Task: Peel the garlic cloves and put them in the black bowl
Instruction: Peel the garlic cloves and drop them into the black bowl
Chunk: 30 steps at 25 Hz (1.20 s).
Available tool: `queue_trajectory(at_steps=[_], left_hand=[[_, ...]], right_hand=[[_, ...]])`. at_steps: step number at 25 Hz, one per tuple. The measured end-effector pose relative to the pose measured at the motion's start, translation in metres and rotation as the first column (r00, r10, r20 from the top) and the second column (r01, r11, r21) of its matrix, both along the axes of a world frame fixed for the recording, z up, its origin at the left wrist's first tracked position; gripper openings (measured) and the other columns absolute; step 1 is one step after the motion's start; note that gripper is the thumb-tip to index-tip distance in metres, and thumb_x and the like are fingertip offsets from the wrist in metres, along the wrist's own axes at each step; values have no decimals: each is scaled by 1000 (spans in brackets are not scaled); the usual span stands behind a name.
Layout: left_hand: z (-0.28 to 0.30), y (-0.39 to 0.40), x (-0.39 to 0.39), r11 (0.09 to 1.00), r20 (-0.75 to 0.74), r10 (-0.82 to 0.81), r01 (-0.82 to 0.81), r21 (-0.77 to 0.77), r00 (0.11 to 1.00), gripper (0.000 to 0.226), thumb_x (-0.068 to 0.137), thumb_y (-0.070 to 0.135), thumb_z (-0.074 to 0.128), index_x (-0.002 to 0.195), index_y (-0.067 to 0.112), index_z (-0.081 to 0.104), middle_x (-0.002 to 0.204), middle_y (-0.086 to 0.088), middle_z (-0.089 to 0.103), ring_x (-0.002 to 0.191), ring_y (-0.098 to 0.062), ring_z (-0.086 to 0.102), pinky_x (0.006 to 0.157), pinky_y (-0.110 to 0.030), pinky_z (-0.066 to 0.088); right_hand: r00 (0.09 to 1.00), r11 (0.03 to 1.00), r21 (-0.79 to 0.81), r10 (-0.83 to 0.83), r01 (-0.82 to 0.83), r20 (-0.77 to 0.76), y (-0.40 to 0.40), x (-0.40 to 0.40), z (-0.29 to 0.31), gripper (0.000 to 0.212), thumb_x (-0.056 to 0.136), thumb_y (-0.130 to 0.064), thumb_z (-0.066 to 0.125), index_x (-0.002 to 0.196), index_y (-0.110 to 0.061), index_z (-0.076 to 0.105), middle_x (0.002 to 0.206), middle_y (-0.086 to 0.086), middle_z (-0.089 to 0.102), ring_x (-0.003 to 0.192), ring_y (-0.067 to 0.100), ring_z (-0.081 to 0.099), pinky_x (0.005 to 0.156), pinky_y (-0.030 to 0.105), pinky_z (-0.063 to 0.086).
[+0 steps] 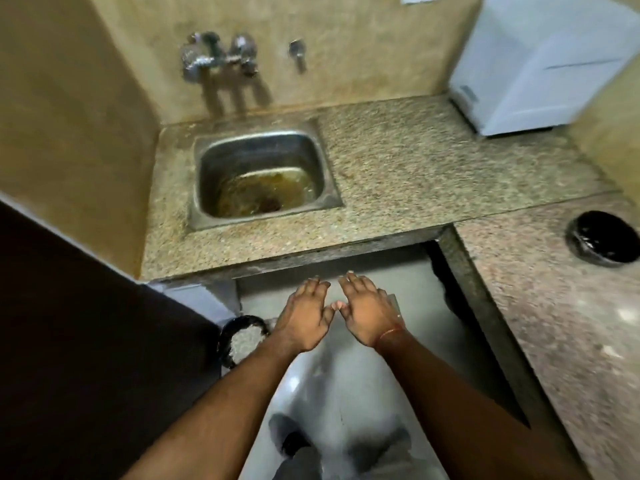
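The black bowl stands on the granite counter at the far right edge of the head view, well away from both hands. My left hand and my right hand hover side by side, backs up, in front of the counter's front edge and over the floor. Their fingers are straight and spread, the thumbs nearly touching, and neither holds anything. A red thread circles my right wrist. No garlic cloves show anywhere in view.
A steel sink with brownish water at its bottom is set into the speckled counter, with taps on the wall behind. A white appliance stands back right. A black bin sits on the floor left of my hands.
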<state>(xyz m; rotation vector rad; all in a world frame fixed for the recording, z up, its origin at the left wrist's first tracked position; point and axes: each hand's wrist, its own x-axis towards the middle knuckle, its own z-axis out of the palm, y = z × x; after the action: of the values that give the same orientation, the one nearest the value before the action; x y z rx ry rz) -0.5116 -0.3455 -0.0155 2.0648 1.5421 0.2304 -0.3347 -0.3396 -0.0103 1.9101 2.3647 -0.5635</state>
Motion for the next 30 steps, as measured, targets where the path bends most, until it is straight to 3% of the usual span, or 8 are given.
queue_trajectory(at_steps=[4, 10, 13, 16, 20, 27, 30], left_hand=[[29, 8, 117, 972, -32, -219, 221, 82, 975, 61, 106, 46, 37, 157, 15, 32, 166, -14, 27, 155, -29, 21, 125, -36, 17], [38, -29, 326, 875, -81, -465, 471, 109, 882, 63, 104, 51, 37, 157, 16, 33, 163, -13, 34, 150, -31, 30, 123, -43, 29], [33, -51, 404, 832, -114, -543, 551, 61, 832, 64, 100, 49, 39, 153, 13, 37, 156, -16, 41, 143, -35, 39, 117, -46, 36], [26, -67, 457, 788, -167, -609, 615, -20, 775, 72, 90, 47, 44, 150, 8, 38, 149, -20, 45, 136, -38, 43, 111, -47, 42], [12, -76, 501, 741, -213, -668, 663, -105, 713, 87, 83, 32, 62, 157, 4, 27, 157, -22, 36, 144, -39, 34, 115, -46, 40], [-25, -61, 541, 662, -295, -744, 719, -212, 599, 95, 82, 27, 68, 160, 5, 18, 167, -17, 18, 152, -37, 21, 122, -48, 33], [-34, -41, 552, 638, -299, -764, 741, -212, 572, 88, 87, 27, 65, 160, 9, 20, 169, -13, 12, 154, -37, 16, 121, -51, 33]], right_hand=[[983, 981, 66, -184, 184, -16, -30, 116, 31, 63, 104, -37, 41, 162, -23, 21, 169, 3, 18, 155, 23, 17, 118, 45, 29], [903, 897, 102, -427, 430, -45, -108, 307, 44, 63, 104, -34, 43, 162, -20, 22, 169, 5, 21, 155, 27, 17, 124, 41, 18], [856, 850, 96, -513, 517, -69, -143, 377, 35, 65, 94, -26, 46, 157, -14, 34, 161, 10, 38, 147, 30, 32, 121, 36, 28], [797, 797, 54, -597, 602, -90, -168, 424, 28, 60, 85, -18, 55, 145, -10, 49, 141, 12, 56, 131, 32, 48, 110, 36, 42], [685, 690, -10, -720, 723, -114, -188, 462, 11, 54, 82, -14, 62, 135, -17, 59, 126, 9, 65, 115, 30, 61, 100, 36, 52], [511, 513, -101, -858, 852, -54, -176, 496, -27, 20, 90, -17, 64, 110, -14, 68, 108, 12, 71, 99, 30, 70, 89, 40, 59], [469, 472, -120, -882, 873, -50, -161, 505, -37, 19, 95, -26, 60, 105, -11, 68, 107, 13, 70, 97, 32, 70, 87, 42, 60]])
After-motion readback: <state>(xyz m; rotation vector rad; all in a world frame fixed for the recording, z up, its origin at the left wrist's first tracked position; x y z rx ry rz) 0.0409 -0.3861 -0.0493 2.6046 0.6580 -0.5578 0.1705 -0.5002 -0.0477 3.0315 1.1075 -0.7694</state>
